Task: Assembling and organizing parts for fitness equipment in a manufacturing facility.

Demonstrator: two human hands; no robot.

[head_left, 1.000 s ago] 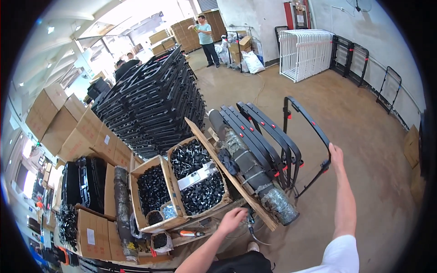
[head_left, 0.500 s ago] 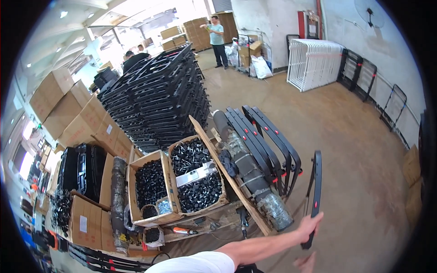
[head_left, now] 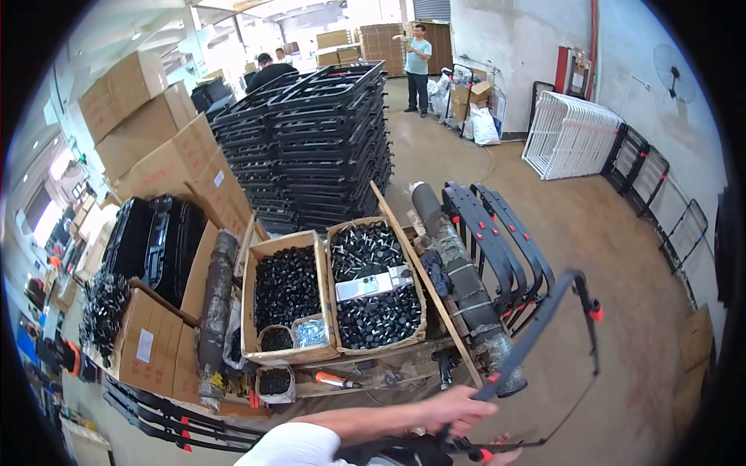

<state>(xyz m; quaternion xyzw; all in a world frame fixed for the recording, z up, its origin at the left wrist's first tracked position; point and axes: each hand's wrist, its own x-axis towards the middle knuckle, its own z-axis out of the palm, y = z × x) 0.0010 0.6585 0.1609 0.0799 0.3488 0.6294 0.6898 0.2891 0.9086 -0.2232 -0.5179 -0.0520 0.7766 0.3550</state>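
1. The left hand (head_left: 458, 408) reaches across the body, its fingers wrapped tight around a bar of the black metal frame (head_left: 556, 311) near a red clip.
2. The frame tilts up over the floor, just right of the wrapped roll (head_left: 458, 287).
3. The right hand (head_left: 505, 460) shows only at the lower edge under the frame's bottom bar; its fingers cannot be made out.
4. Two cardboard boxes (head_left: 330, 299) of black parts sit on the bench (head_left: 373, 373).

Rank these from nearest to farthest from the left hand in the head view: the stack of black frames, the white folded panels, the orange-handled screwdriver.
From the left hand:
1. orange-handled screwdriver, just to its left on the pallet edge.
2. stack of black frames, beyond the boxes, ahead and left.
3. white folded panels, far right against the wall.
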